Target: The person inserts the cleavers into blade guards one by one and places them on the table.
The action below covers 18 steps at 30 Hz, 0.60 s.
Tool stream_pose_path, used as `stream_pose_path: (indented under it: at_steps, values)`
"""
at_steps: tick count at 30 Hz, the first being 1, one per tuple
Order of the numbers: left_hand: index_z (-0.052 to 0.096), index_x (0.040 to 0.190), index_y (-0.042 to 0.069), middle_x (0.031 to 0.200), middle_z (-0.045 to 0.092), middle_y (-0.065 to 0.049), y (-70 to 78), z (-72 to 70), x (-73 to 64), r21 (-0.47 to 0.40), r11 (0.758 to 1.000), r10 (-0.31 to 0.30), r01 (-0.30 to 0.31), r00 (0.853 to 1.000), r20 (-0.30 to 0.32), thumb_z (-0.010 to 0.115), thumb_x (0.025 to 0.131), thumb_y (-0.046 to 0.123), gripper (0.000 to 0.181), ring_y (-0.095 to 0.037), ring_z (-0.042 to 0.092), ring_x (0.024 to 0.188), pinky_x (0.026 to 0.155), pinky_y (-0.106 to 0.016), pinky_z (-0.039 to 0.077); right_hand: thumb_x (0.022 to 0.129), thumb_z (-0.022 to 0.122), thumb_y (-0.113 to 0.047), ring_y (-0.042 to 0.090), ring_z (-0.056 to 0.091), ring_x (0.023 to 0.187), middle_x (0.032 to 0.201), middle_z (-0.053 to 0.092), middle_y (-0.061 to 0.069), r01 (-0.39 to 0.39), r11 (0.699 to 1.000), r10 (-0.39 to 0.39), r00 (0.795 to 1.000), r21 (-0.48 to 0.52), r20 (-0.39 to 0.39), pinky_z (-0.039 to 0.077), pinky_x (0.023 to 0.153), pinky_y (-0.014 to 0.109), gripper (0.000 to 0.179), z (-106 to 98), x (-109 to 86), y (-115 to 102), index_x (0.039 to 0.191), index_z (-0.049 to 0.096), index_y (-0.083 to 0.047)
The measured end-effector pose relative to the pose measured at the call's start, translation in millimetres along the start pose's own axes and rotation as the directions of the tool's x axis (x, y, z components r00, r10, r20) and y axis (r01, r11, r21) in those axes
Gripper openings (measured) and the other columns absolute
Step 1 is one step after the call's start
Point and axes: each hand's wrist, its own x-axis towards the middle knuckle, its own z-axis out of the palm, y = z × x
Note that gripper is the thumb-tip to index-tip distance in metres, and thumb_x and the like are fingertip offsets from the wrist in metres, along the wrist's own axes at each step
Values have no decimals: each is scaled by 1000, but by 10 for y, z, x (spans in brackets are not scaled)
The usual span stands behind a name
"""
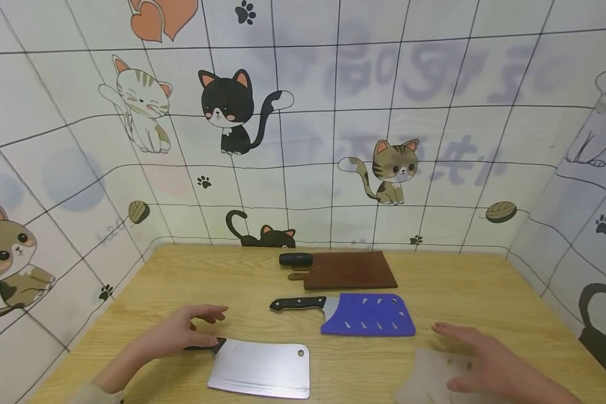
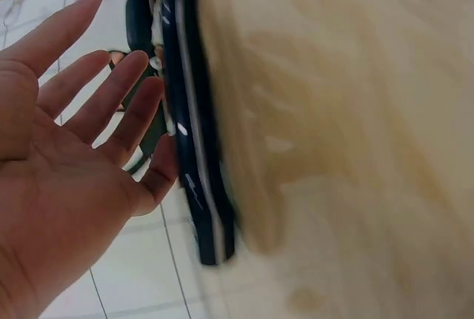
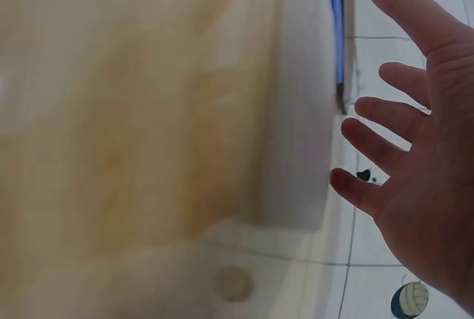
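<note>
A cleaver [image 1: 262, 367] with a broad bare steel blade lies flat at the front left of the table. My left hand [image 1: 177, 334] hovers by its black handle [image 2: 196, 134], fingers loosely extended and holding nothing. On the other side, my right hand [image 1: 490, 359] is spread over a translucent whitish blade cover [image 1: 424, 365] with small slots; the hand hides part of it. That palm faces down and grips nothing. Between and beyond the hands lies a second knife [image 1: 298, 303], its black riveted handle pointing left and its blade inside a purple cover [image 1: 368, 315].
Farther back lies a brown cutting board [image 1: 350, 270] with its handle to the left. A dark cylindrical object [image 1: 295, 259] sits beside the board's far left corner. Cat-printed sheeting [image 1: 313, 134] encloses the wooden table [image 1: 222, 264] at the back and sides.
</note>
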Motion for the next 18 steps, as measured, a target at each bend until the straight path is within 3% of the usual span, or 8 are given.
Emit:
stream_pose_path:
  at_steps: [3,8,12,17,18]
  values:
    - [59,139,-6,125,67,-16,-112,-16,-132,-29,999,20,-20,1000,-4,81,89,19,60,-28,59,113,81,-29,51,73,90,-46,46,54,122,145,52,24,-108,990,96,987,88,128,52,89,55,95,31,-107,74,149,51,-3]
    - [60,133,-12,119,69,-17,-235,-33,-199,-53,997,56,-55,998,7,83,84,9,58,-17,62,109,84,-28,52,77,89,-43,50,51,120,145,49,27,-151,976,121,975,158,187,48,88,64,93,75,-196,121,151,47,-6]
    - [65,129,-8,116,72,-12,-274,-19,-202,-48,999,16,-16,1000,3,84,79,5,55,-14,63,104,84,-26,51,79,87,-49,43,54,120,144,50,23,-109,989,92,982,100,168,49,87,64,91,128,-249,153,151,48,-10]
    - [74,119,0,111,73,-4,-311,-35,-250,53,999,-3,5,999,-41,88,73,6,49,-11,63,97,82,-26,50,81,85,-51,14,55,119,141,53,15,20,1000,-21,994,5,108,54,84,53,86,186,-283,220,151,50,-15]
    - [76,116,1,109,72,-3,-320,-45,-268,80,997,6,-2,999,-49,88,72,6,47,-10,62,96,82,-26,50,81,85,-51,16,56,120,141,53,16,31,999,-32,994,7,105,54,85,53,86,196,-287,229,151,50,-14]
